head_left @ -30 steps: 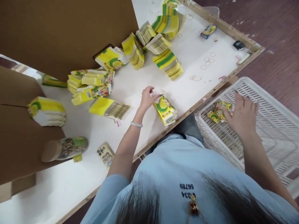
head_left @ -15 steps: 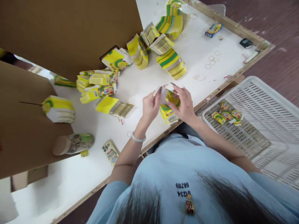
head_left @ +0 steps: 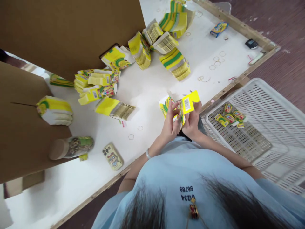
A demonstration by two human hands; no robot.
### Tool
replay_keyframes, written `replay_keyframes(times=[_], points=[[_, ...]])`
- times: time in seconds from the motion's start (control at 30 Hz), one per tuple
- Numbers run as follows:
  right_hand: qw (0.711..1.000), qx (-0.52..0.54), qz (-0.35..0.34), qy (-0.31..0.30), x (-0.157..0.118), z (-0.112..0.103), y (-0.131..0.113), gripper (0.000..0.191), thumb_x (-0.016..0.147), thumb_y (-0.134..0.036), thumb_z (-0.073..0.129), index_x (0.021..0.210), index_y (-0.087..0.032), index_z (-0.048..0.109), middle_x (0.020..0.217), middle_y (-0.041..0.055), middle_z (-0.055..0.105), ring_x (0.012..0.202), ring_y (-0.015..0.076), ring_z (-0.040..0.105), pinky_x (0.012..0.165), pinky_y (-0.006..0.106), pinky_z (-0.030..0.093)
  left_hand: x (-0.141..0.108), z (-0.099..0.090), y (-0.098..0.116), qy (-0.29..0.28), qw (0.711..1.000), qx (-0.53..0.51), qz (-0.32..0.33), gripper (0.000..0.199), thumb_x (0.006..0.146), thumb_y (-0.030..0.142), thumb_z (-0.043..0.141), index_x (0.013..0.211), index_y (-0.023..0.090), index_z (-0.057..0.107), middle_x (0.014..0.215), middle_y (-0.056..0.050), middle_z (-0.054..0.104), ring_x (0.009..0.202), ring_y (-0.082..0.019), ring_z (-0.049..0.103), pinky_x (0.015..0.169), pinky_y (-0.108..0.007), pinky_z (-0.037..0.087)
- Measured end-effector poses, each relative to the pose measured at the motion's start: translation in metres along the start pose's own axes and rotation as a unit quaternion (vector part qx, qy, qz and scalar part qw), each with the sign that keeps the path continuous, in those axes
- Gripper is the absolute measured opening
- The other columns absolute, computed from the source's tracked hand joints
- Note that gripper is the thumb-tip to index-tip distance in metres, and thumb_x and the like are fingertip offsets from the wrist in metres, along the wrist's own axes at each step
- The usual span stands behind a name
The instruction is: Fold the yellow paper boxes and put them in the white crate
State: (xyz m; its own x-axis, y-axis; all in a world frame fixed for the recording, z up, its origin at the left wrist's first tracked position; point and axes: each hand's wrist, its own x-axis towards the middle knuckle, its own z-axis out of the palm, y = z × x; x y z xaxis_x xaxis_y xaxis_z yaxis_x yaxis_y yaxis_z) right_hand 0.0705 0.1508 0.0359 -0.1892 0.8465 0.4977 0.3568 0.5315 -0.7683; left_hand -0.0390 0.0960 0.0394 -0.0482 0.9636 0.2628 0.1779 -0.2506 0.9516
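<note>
The left hand [head_left: 172, 123] and right hand [head_left: 192, 122], close together, gripped a yellow, printed cardboard carton [head_left: 188, 104] with a barcode between them, apparently opening or folding it, and the next move seemed to call for steady pressure from both.

A cream-cased smartphone [head_left: 112, 156] is lying near the front edge of the white table [head_left: 147, 79]; a lidded jar [head_left: 79, 147] is sitting toward the table's left end. Brown cardboard [head_left: 71, 28] is rising behind. Several rubber bands [head_left: 219, 59], a blue box [head_left: 219, 29] and a black fob-like object [head_left: 251, 44] are resting toward the table's right end.
</note>
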Motion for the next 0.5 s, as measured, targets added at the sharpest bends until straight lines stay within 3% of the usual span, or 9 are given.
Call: replay_keyframes(times=[0.1,0.2,0.27,0.33,0.4,0.5], points=[[0.999,-0.005,-0.001,-0.034,-0.002,-0.002,-0.001,0.042,0.106,-0.046,0.028,0.134,-0.03,0.054,0.126,0.0138,0.062,0.139,0.0355,0.051,0.117,0.065,0.043,-0.003,-0.001,0.001,-0.023,1.0,-0.012,0.009,0.082,0.097,0.069,0.049,0.162,0.024,0.028,0.161,-0.021,0.044,0.148,-0.039,0.047,0.121,-0.05,0.042],[0.995,0.067,0.055,-0.053,-0.001,-0.002,-0.004,0.038,0.108,-0.047,0.027,0.125,-0.03,0.057,0.106,0.009,0.069,0.114,0.03,0.067,0.109,0.058,0.052,-0.007,-0.005,0.003,-0.019,1.0,0.008,-0.016,0.074,0.098,0.065,0.051,0.157,0.022,0.038,0.156,-0.019,0.05,0.152,-0.038,0.042,0.127,-0.051,0.035],[0.986,0.119,0.105,-0.049,-0.001,-0.002,-0.008,0.037,0.108,-0.051,0.031,0.116,-0.029,0.059,0.1,0.0069,0.071,0.1,0.0262,0.071,0.101,0.049,0.057,-0.011,-0.007,0.003,0.018,0.998,0.021,-0.064,0.066,0.101,0.064,0.047,0.151,0.023,0.047,0.142,-0.017,0.062,0.14,-0.034,0.055,0.12,-0.049,0.044],[0.972,0.163,0.16,-0.046,-0.002,-0.002,-0.011,0.037,0.106,-0.057,0.038,0.111,-0.027,0.059,0.096,0.0065,0.073,0.091,0.0236,0.072,0.09,0.042,0.06,-0.014,-0.008,0.004,0.054,0.991,0.021,-0.118,0.061,0.101,0.065,0.044,0.143,0.022,0.056,0.121,-0.014,0.072,0.116,-0.029,0.068,0.104,-0.045,0.055],[0.953,0.206,0.218,-0.046,-0.007,-0.002,-0.011,0.038,0.101,-0.063,0.05,0.109,-0.026,0.056,0.091,0.0052,0.074,0.082,0.0211,0.072,0.078,0.035,0.06,-0.018,-0.007,0.004,0.073,0.983,0.007,-0.165,0.06,0.101,0.068,0.044,0.134,0.021,0.062,0.105,-0.01,0.075,0.097,-0.025,0.071,0.088,-0.04,0.058],[0.927,0.251,0.275,-0.054,-0.019,-0.004,-0.005,0.044,0.095,-0.064,0.062,0.115,-0.028,0.047,0.081,0.0005,0.072,0.072,0.0187,0.071,0.068,0.031,0.057,-0.025,-0.004,0.004,0.075,0.975,-0.032,-0.205,0.06,0.099,0.07,0.046,0.127,0.02,0.065,0.099,-0.008,0.076,0.088,-0.022,0.07,0.079,-0.036,0.058]])
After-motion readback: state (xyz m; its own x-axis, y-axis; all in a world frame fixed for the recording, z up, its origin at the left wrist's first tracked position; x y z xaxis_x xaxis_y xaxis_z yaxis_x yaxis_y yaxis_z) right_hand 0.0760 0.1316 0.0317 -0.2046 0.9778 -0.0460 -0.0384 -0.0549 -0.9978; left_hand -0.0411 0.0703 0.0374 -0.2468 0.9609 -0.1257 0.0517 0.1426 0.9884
